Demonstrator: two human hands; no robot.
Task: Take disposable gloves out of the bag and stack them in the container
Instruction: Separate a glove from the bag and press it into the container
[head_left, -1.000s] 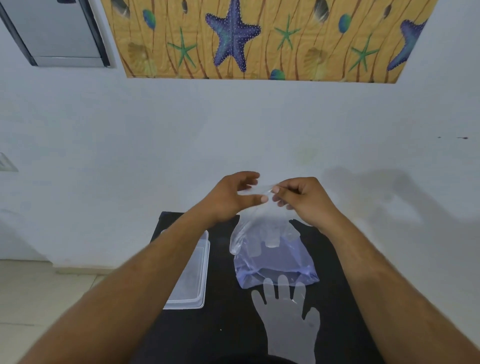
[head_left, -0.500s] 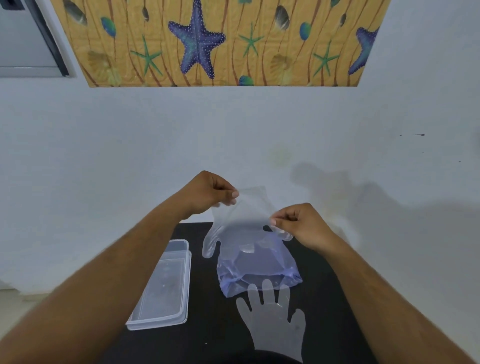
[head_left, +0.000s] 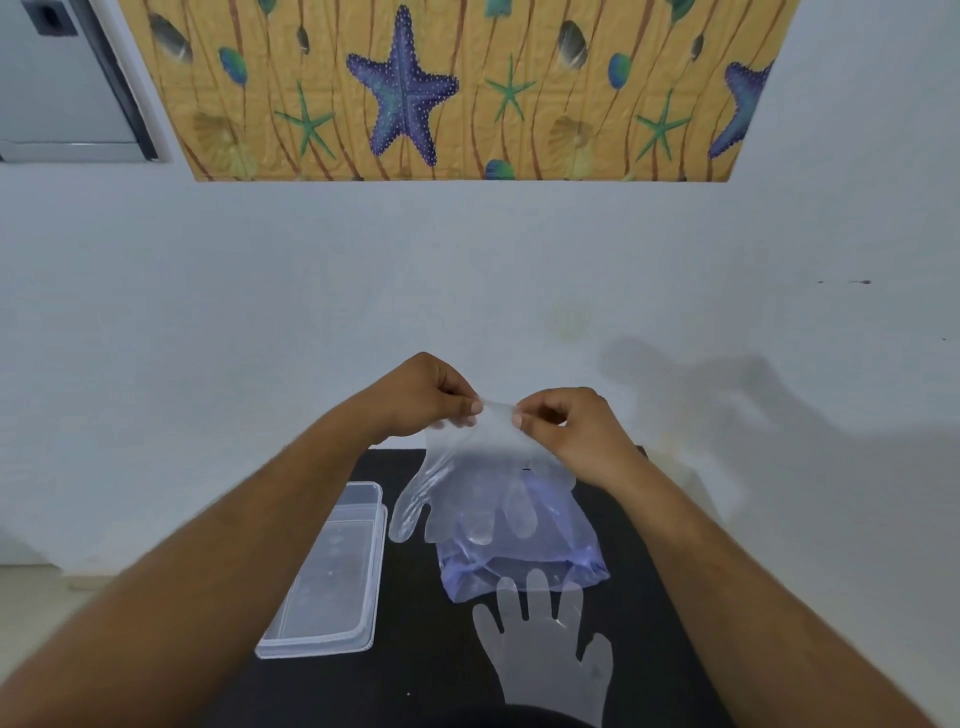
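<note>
1. Above the tinted, see-through plastic bag (head_left: 524, 551), the left hand (head_left: 421, 397) and right hand (head_left: 566, 431) each pinch the cuff of one thin, clear disposable glove (head_left: 467, 493), fingers dangling.
2. Advice: keep both pinches firm, spread the cuff flat, then carry it left of the bag to the clear rectangular plastic container (head_left: 332, 577) and lay it smooth.
3. Count: two gloves out, one held, one flat glove (head_left: 550, 654) lying nearer than the bag on the black table (head_left: 426, 686); one bag; one container. Gloves inside the bag cannot be counted.

Flat glove (head_left: 550, 660) cuff cut off at bottom edge, bag (head_left: 550, 561) contents blurred behind held glove (head_left: 467, 488)
</note>
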